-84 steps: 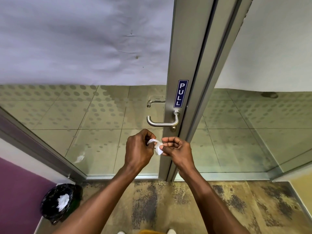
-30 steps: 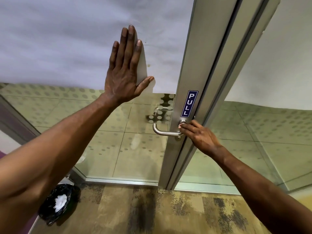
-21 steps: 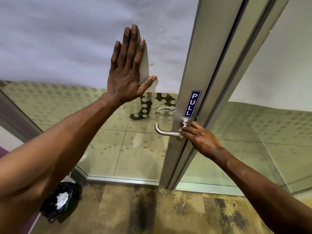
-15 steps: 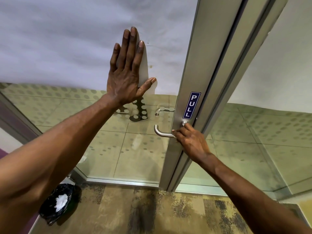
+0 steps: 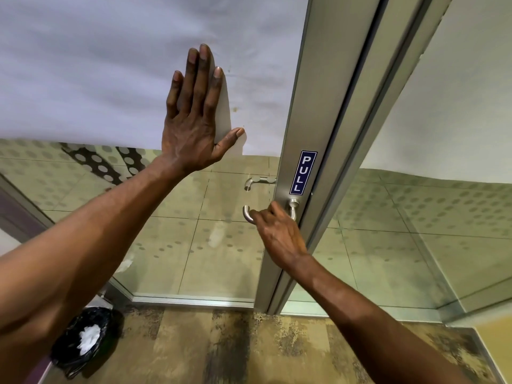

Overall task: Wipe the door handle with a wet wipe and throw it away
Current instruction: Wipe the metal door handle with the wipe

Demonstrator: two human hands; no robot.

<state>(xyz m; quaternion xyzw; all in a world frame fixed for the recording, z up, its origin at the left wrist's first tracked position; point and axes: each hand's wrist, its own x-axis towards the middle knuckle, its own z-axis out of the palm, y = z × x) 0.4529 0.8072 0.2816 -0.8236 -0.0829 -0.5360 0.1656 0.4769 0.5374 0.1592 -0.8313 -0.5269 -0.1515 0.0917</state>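
A silver lever door handle [image 5: 247,213] sticks out to the left from the metal door frame [image 5: 310,106], under a blue PULL sign [image 5: 303,172]. My right hand [image 5: 277,232] is closed over the middle of the lever; only the handle's curved left end and its base [image 5: 293,204] show. The wet wipe is hidden under that hand. My left hand [image 5: 194,115] lies flat, fingers spread, against the white frosted part of the glass door [image 5: 110,79], up and left of the handle.
A black-lined bin [image 5: 83,336] with white waste inside stands on the floor at the lower left, by a purple wall. A second glass panel [image 5: 415,231] is right of the frame. Worn patterned carpet [image 5: 249,347] covers the floor below.
My right hand has slid left along the lever, from its base by the frame to its middle. My left hand stays pressed flat on the glass. A figure seen through the glass has moved left.
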